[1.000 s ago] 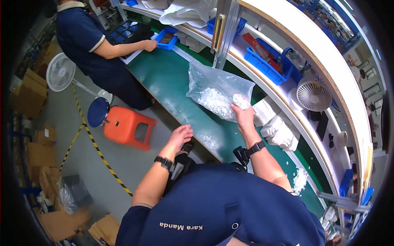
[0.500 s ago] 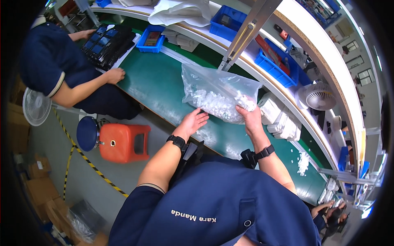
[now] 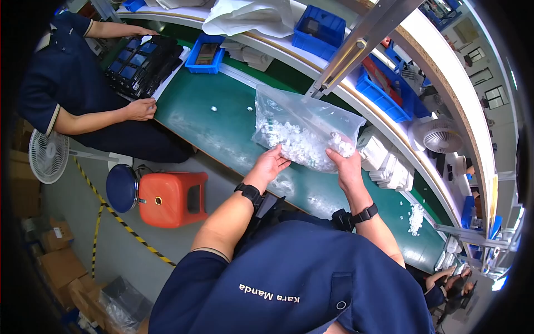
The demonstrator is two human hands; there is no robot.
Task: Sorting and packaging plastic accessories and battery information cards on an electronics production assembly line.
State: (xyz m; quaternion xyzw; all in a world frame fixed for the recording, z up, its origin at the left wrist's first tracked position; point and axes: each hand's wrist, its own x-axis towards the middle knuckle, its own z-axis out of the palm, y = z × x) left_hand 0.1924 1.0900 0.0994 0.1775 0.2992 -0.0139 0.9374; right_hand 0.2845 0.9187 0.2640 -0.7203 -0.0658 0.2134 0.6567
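Observation:
A clear plastic bag holding many small white pieces lies over the green worktable in front of me. My right hand grips its near right corner, thumb on top of the plastic. At the near left edge of the bag, my left hand has its thumb against the plastic and its fingers curled at the edge. The undersides of both grips are hidden. Two loose white pieces lie on the table left of the bag. Another small pile of white pieces sits farther right.
A co-worker's hand rests beside a stack of black trays at the left. Blue bins line the shelf, whose metal post rises behind the bag. White stacks stand right. An orange stool is on the floor.
My left hand has moved up from just short of the bag onto its near edge. Two loose white pieces now show on the table to the left. The co-worker's arms have shifted.

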